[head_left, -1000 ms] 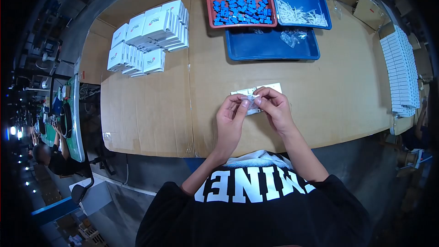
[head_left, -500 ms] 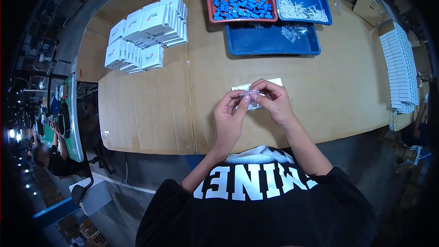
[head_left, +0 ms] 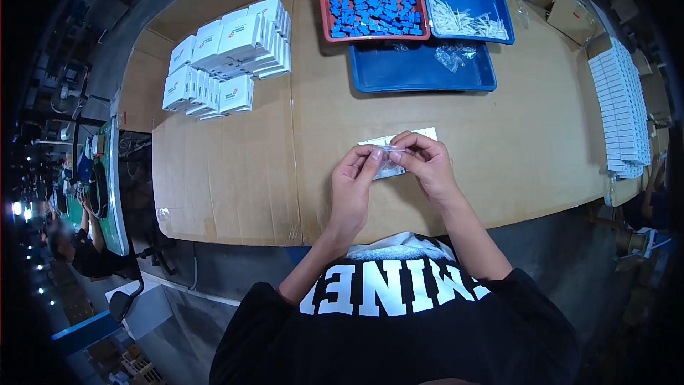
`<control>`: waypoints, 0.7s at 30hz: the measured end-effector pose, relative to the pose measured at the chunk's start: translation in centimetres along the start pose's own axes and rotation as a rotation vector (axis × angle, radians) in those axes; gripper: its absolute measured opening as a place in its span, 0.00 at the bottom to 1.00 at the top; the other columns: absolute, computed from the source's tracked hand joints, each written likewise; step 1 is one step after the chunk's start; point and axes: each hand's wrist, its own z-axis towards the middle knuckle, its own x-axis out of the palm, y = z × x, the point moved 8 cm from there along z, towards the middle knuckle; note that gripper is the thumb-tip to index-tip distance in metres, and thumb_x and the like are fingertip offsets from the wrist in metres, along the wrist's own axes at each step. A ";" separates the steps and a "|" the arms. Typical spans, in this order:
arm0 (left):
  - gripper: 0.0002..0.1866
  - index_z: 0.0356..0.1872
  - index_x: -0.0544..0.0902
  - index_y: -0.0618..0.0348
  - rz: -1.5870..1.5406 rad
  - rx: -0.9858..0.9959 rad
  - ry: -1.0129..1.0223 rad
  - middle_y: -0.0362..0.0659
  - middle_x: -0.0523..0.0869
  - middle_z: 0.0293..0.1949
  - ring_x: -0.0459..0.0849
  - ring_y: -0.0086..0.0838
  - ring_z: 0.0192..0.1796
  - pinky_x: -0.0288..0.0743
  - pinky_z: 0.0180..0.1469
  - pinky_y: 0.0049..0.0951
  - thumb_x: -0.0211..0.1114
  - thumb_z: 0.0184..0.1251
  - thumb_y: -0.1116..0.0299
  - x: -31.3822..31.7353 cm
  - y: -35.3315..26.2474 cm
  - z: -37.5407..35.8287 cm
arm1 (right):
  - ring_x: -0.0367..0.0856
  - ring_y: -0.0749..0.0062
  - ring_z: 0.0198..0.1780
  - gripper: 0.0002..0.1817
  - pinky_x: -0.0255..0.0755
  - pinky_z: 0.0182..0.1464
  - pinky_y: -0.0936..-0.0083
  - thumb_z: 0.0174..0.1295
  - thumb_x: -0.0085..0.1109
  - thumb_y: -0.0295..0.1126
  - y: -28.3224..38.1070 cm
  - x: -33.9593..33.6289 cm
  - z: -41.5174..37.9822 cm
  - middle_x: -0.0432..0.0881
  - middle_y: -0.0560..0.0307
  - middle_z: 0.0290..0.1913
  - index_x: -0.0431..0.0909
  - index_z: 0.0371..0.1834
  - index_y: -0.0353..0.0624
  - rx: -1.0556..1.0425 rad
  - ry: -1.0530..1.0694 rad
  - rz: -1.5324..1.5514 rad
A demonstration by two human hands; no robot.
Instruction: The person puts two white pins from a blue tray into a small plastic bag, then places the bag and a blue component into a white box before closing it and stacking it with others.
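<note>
Between my two hands is a small clear plastic bag [head_left: 388, 164], pinched along its upper edge. My left hand [head_left: 354, 184] grips its left side with thumb and forefinger. On the other side my right hand [head_left: 426, 164] pinches it the same way, the fingertips of both hands close together. What the bag contains, if anything, I cannot make out. Behind and below the hands a flat white box [head_left: 427, 133] lies on the cardboard tabletop [head_left: 342, 111], mostly covered by my fingers.
Beyond my hands are a red tray [head_left: 324, 0] of blue plastic parts [head_left: 374, 11], a blue tray [head_left: 507, 0] of white pieces [head_left: 467, 20] and a lower blue tray [head_left: 420, 87] with clear bags [head_left: 452, 57]. White boxes stand stacked left [head_left: 239, 32] and right [head_left: 618, 107]. A person [head_left: 85, 250] works far left.
The clear bag now hangs more spread out below my fingertips, where before it looked like a narrow strip. My hands stay at nearly the same spot, and the view has shifted slightly.
</note>
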 end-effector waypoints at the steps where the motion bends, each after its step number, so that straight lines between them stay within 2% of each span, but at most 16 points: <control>1: 0.08 0.52 0.81 0.63 -0.042 -0.016 0.002 0.41 0.87 0.48 0.84 0.21 0.51 0.76 0.59 0.24 0.62 0.81 0.69 -0.1 0.3 -0.1 | 0.82 0.78 0.47 0.04 0.79 0.52 0.80 0.67 0.68 0.20 -0.1 -0.1 0.0 0.84 0.57 0.46 0.83 0.42 0.35 0.006 0.001 0.000; 4: 0.08 0.52 0.81 0.62 -0.120 -0.062 0.003 0.41 0.86 0.50 0.83 0.23 0.53 0.75 0.61 0.27 0.60 0.82 0.69 0.2 0.5 -0.4 | 0.83 0.78 0.48 0.04 0.79 0.52 0.79 0.66 0.68 0.21 -1.1 -1.0 -0.1 0.84 0.57 0.46 0.84 0.41 0.37 0.102 -0.051 0.060; 6: 0.09 0.53 0.80 0.59 -0.245 -0.129 0.039 0.42 0.85 0.52 0.83 0.24 0.56 0.75 0.63 0.31 0.58 0.83 0.67 0.3 1.2 -0.6 | 0.83 0.77 0.49 0.03 0.78 0.51 0.77 0.66 0.68 0.22 -1.3 -0.5 -0.1 0.84 0.59 0.47 0.85 0.41 0.39 0.090 0.045 0.171; 7: 0.10 0.55 0.78 0.56 -0.367 -0.196 0.081 0.43 0.84 0.54 0.82 0.26 0.59 0.74 0.65 0.35 0.55 0.84 0.64 0.7 1.6 -0.7 | 0.83 0.77 0.49 0.03 0.78 0.51 0.77 0.66 0.68 0.22 -1.6 -0.5 0.0 0.84 0.59 0.47 0.85 0.41 0.39 0.091 0.049 0.168; 9: 0.10 0.55 0.78 0.55 -0.426 -0.240 0.097 0.42 0.84 0.55 0.82 0.27 0.59 0.74 0.66 0.37 0.54 0.85 0.63 1.3 1.8 -0.7 | 0.83 0.76 0.49 0.01 0.77 0.51 0.76 0.67 0.67 0.23 -1.9 0.0 0.0 0.84 0.61 0.48 0.86 0.40 0.40 0.096 0.086 0.358; 10: 0.11 0.55 0.78 0.53 -0.482 -0.287 0.116 0.41 0.83 0.56 0.81 0.28 0.60 0.73 0.66 0.38 0.53 0.85 0.61 1.7 1.9 -0.8 | 0.83 0.76 0.49 0.01 0.77 0.51 0.76 0.67 0.67 0.23 -1.8 0.0 0.0 0.84 0.61 0.48 0.86 0.40 0.40 0.095 0.090 0.356; 14: 0.11 0.55 0.79 0.52 -0.568 -0.368 0.139 0.41 0.84 0.56 0.81 0.27 0.60 0.73 0.66 0.38 0.53 0.85 0.60 1.8 2.0 -0.9 | 0.83 0.75 0.48 0.00 0.77 0.52 0.76 0.67 0.68 0.24 -1.3 0.2 -0.1 0.84 0.61 0.49 0.87 0.38 0.40 0.184 0.131 0.391; 16: 0.17 0.58 0.78 0.55 -0.480 -0.373 0.123 0.41 0.83 0.53 0.80 0.26 0.59 0.72 0.63 0.35 0.53 0.84 0.54 1.7 1.9 -1.2 | 0.83 0.75 0.48 0.01 0.77 0.52 0.76 0.67 0.69 0.25 -1.3 0.4 -0.2 0.84 0.60 0.49 0.87 0.38 0.40 0.202 0.150 0.407; 17: 0.17 0.58 0.78 0.55 -0.482 -0.382 0.119 0.41 0.83 0.53 0.80 0.26 0.59 0.72 0.63 0.35 0.53 0.84 0.54 1.4 2.0 -1.3 | 0.83 0.76 0.48 0.02 0.77 0.52 0.76 0.67 0.69 0.25 -0.9 0.2 -0.2 0.85 0.59 0.49 0.88 0.39 0.40 0.148 0.139 0.316; 19: 0.25 0.61 0.78 0.58 -0.199 -0.311 0.068 0.43 0.84 0.54 0.81 0.28 0.59 0.74 0.63 0.36 0.46 0.86 0.47 -0.4 1.7 -0.5 | 0.83 0.76 0.48 0.03 0.77 0.52 0.76 0.68 0.69 0.26 -0.1 -0.1 0.0 0.85 0.58 0.49 0.88 0.39 0.39 0.098 0.120 0.225; 20: 0.31 0.61 0.79 0.60 0.037 -0.359 -0.008 0.44 0.85 0.53 0.83 0.28 0.56 0.75 0.60 0.34 0.42 0.85 0.41 -1.6 2.3 -0.3 | 0.83 0.76 0.48 0.03 0.77 0.52 0.76 0.68 0.68 0.26 0.8 -0.1 -0.2 0.86 0.58 0.48 0.88 0.39 0.38 0.043 0.124 0.122; 21: 0.31 0.61 0.79 0.60 0.039 -0.370 -0.001 0.44 0.85 0.53 0.83 0.28 0.56 0.75 0.60 0.34 0.42 0.85 0.41 -2.2 2.4 -0.2 | 0.82 0.76 0.48 0.03 0.76 0.53 0.76 0.68 0.68 0.25 1.5 -0.1 -0.2 0.86 0.57 0.48 0.89 0.39 0.38 -0.014 0.129 0.019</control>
